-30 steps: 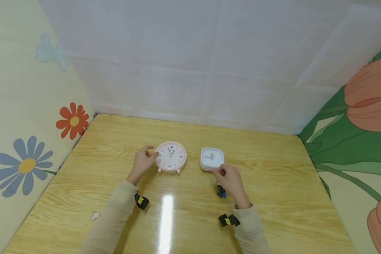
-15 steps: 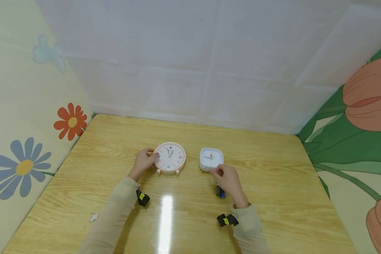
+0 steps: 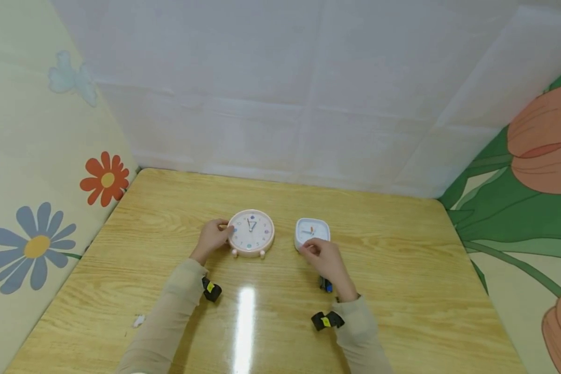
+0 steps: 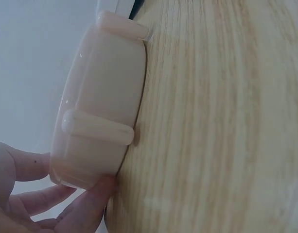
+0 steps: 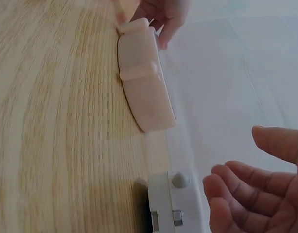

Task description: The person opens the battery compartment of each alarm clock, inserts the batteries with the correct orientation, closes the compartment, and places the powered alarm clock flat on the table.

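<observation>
Round pink clock [image 3: 251,236]: It lies face up, left of the middle of the worktop [image 3: 402,249], with its two feet [image 3: 262,254] toward the near side. Placed so, its numbers stand the right way for the person to read, and on its broad back it seems stable by itself.
Left hand [image 3: 210,241]: It is at the left edge of this clock. The fingers [image 4: 34,166] pinch the rim, one at the face side and another low, close to the worktop. Probably this hold from two sides steadies the clock and covers little of the numbers.
Square white clock [image 3: 312,226]: It lies also face up, right of the round one and apart from it. This gap appears useful, because each hand has its own place. A grey knob [image 5: 181,180] is on its near side.
Right hand [image 3: 327,262]: It is over the near edge of the square clock. Its fingers are loosely bent, with the thumb apart, and they grip nothing; there seems to be a narrow gap to the clock. From here this near edge is easy to reach, one would judge.
Dark object with a blue end [image 3: 326,284]: It lies near of the square clock, partly hidden by the right hand, so its purpose cannot be told.
</observation>
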Tool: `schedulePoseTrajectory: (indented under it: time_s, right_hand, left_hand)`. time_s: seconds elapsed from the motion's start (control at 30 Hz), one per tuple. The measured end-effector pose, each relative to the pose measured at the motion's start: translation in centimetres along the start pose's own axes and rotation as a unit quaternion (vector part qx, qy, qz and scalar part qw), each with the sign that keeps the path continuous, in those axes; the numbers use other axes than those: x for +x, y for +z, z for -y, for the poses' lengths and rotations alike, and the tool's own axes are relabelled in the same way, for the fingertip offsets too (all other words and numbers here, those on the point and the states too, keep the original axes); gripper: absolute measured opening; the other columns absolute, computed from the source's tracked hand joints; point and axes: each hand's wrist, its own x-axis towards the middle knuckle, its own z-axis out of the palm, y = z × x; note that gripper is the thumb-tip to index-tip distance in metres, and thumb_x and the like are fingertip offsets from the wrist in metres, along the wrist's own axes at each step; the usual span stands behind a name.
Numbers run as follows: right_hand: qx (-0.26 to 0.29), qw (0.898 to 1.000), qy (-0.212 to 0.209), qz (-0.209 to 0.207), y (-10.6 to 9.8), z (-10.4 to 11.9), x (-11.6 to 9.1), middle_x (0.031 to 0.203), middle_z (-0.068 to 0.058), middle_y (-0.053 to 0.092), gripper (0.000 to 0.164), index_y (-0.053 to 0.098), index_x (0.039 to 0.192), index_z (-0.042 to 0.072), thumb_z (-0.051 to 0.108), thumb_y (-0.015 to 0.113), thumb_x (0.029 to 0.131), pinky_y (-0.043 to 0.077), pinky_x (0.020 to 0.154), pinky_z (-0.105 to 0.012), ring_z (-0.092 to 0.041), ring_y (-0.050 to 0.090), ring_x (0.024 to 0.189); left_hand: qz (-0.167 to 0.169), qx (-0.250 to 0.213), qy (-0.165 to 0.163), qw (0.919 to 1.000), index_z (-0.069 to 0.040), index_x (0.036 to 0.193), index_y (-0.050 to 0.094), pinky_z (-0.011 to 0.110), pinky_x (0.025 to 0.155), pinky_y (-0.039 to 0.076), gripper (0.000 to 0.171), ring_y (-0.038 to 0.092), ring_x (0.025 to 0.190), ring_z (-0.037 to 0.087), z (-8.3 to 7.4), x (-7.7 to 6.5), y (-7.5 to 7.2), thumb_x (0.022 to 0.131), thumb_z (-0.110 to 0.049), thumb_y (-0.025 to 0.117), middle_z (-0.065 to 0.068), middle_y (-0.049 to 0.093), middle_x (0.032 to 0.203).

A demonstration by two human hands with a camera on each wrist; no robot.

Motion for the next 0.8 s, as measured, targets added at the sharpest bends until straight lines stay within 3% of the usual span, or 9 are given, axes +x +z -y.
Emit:
schedulePoseTrajectory:
  time_s: [0.13, 0.33, 0.6, 0.8]
  right_hand:
    - [0.031, 0.999, 0.000, 0.035, 0.7, 0.6, 0.3, 0.076, -0.008, 0.066, 0.024, 0.066, 0.100, -0.003, 0.015, 0.063, 0.086, 0.047, 0.056, -0.027, -0.019, 0.060, 0.060]
    - [0.046, 0.995, -0.006, 0.084, 1.9, 1.3, 1.0, 0.086, -0.014, 0.066, 0.036, 0.058, 0.112, -0.009, 0.019, 0.060, 0.088, 0.049, 0.056, -0.025, -0.020, 0.062, 0.065]
    - [0.064, 0.989, 0.052, 0.120, 2.7, 1.6, 2.5, 0.094, -0.014, 0.064, 0.046, 0.050, 0.124, -0.006, 0.023, 0.058, 0.090, 0.050, 0.056, -0.027, -0.024, 0.063, 0.068]
    - [0.074, 0.985, 0.084, 0.134, 3.4, 2.3, 3.4, 0.107, -0.018, 0.061, 0.051, 0.043, 0.130, -0.005, 0.023, 0.057, 0.090, 0.051, 0.063, -0.029, -0.024, 0.064, 0.075]
  left_hand:
    - [0.006, -0.013, -0.012, 0.9998, 0.009, 0.122, 0.049, 0.028, 0.061, 0.051, 0.039, 0.059, 0.073, 0.022, -0.1, 0.0, 0.1, 0.092, -0.016, 0.051, 0.023, 0.058, 0.099]
    - [0.005, -0.019, -0.013, 0.9997, 0.009, 0.122, 0.049, 0.028, 0.059, 0.051, 0.037, 0.059, 0.071, 0.021, -0.2, 0.0, 0.1, 0.092, -0.014, 0.050, 0.024, 0.057, 0.098]
    - [0.007, -0.021, -0.005, 0.9997, 0.010, 0.122, 0.047, 0.029, 0.060, 0.052, 0.038, 0.060, 0.072, 0.023, -0.3, -0.2, 0.1, 0.093, -0.013, 0.050, 0.026, 0.056, 0.100]
    - [0.009, -0.022, -0.010, 0.9997, 0.009, 0.123, 0.047, 0.028, 0.061, 0.052, 0.038, 0.060, 0.075, 0.024, -0.3, -0.2, 0.1, 0.093, -0.014, 0.049, 0.026, 0.056, 0.103]
